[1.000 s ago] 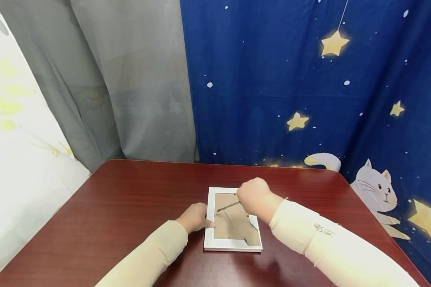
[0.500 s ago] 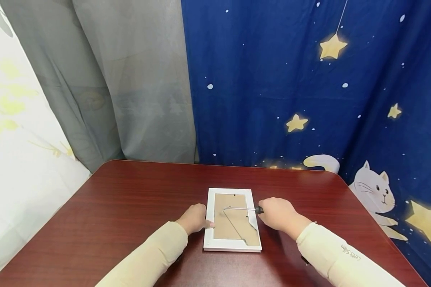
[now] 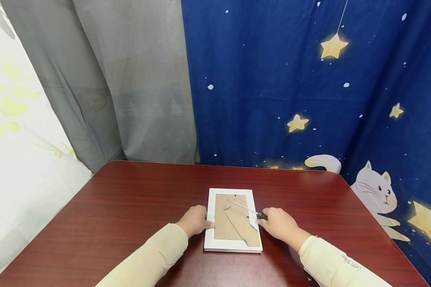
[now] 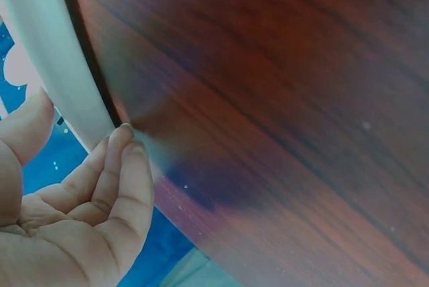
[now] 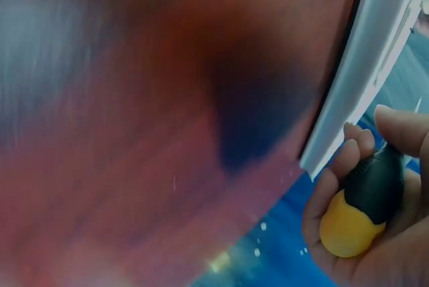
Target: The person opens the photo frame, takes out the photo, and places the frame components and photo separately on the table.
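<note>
A white picture frame [image 3: 233, 244] lies face down on the table, its brown backing board [image 3: 220, 229] showing. Thin dark lines on the board slant toward its lower right corner. My left hand [image 3: 194, 220] pinches the frame's left edge, thumb on top; the left wrist view shows its fingers [image 4: 131, 166] against the white side [image 4: 60, 45]. To the right of the frame, my right hand [image 3: 279, 224] grips a screwdriver [image 3: 262, 215] with a black and yellow handle [image 5: 365, 200]. The metal shaft points left across the board; whether its tip touches is unclear.
The dark red wooden table [image 3: 143, 191] extends around the frame. Behind it hang a grey curtain [image 3: 147, 79] and a blue curtain [image 3: 251, 79] with stars and a cat. Pale patterned cloth [image 3: 21, 179] hangs at the left.
My right hand has come down from above the frame's upper right to its right side. The screwdriver's tip has swung up the board, off the slanted line. My left hand stays put.
</note>
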`<action>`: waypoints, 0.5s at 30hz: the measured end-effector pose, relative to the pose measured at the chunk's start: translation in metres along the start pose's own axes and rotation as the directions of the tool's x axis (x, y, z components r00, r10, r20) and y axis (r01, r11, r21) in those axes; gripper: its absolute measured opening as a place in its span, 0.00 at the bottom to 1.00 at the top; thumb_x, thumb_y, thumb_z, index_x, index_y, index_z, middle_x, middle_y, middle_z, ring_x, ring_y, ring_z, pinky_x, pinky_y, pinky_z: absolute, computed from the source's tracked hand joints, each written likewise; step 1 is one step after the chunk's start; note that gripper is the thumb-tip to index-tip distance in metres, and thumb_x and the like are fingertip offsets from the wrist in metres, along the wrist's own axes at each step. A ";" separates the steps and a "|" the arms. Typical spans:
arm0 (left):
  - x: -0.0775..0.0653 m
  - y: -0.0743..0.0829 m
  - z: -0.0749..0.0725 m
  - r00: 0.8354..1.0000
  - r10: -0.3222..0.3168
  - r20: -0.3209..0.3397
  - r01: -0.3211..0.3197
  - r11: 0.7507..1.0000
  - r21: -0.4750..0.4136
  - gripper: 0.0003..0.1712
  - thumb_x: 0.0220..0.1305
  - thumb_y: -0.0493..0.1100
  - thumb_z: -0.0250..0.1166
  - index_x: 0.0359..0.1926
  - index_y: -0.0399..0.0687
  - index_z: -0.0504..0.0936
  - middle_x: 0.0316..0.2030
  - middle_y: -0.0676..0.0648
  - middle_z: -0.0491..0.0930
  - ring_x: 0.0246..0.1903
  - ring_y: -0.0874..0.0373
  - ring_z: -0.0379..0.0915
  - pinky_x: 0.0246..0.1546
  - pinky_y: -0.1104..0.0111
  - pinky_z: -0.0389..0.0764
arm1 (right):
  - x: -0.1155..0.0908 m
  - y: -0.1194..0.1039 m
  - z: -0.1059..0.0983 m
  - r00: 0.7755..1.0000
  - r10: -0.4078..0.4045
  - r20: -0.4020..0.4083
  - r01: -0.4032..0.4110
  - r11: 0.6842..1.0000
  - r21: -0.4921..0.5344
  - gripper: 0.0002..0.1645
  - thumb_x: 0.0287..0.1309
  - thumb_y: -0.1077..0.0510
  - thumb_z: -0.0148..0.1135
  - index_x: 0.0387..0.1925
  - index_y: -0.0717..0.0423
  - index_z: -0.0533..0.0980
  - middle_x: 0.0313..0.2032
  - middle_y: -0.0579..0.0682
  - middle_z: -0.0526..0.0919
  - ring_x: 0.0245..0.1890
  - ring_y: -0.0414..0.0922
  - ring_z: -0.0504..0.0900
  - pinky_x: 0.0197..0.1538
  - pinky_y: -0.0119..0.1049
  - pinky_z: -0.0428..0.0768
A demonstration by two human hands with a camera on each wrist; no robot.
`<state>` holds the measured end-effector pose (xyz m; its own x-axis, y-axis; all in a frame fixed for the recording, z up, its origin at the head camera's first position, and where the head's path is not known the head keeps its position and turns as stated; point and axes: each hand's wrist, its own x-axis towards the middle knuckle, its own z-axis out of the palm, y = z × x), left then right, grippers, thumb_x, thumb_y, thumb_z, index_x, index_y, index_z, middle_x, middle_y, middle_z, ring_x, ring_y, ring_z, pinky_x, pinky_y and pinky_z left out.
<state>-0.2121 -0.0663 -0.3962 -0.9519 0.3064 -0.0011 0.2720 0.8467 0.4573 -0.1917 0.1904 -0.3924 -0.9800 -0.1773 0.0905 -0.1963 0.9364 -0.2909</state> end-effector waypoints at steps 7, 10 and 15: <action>-0.001 0.003 0.001 0.999 -0.028 0.019 0.027 0.999 0.036 0.23 0.52 0.46 0.74 0.16 0.43 0.69 0.15 0.51 0.64 0.20 0.58 0.59 0.26 0.66 0.71 | -0.002 -0.003 0.010 0.997 0.060 0.050 -0.065 0.993 0.103 0.13 0.56 0.55 0.66 0.21 0.52 0.74 0.16 0.44 0.68 0.21 0.43 0.66 0.26 0.36 0.65; -0.002 0.005 0.001 0.999 -0.025 0.022 0.023 0.998 0.064 0.24 0.53 0.46 0.74 0.15 0.43 0.69 0.14 0.51 0.63 0.20 0.57 0.60 0.27 0.65 0.73 | 0.000 -0.004 0.014 0.997 0.058 0.050 -0.064 0.989 0.136 0.16 0.56 0.55 0.66 0.17 0.50 0.71 0.14 0.42 0.62 0.19 0.42 0.63 0.24 0.34 0.61; -0.002 0.005 -0.001 0.999 -0.023 0.025 0.021 0.997 0.077 0.22 0.54 0.46 0.73 0.16 0.42 0.70 0.15 0.50 0.65 0.20 0.57 0.60 0.28 0.65 0.73 | 0.003 -0.005 0.016 0.996 0.064 0.054 -0.072 0.983 0.168 0.18 0.55 0.54 0.67 0.15 0.50 0.70 0.13 0.41 0.59 0.17 0.40 0.60 0.23 0.33 0.56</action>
<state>-0.2090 -0.0626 -0.3934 -0.9542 0.2974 -0.0337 0.2618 0.8839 0.3877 -0.1942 0.1809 -0.4060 -0.9909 -0.1335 0.0198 -0.1280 0.8826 -0.4524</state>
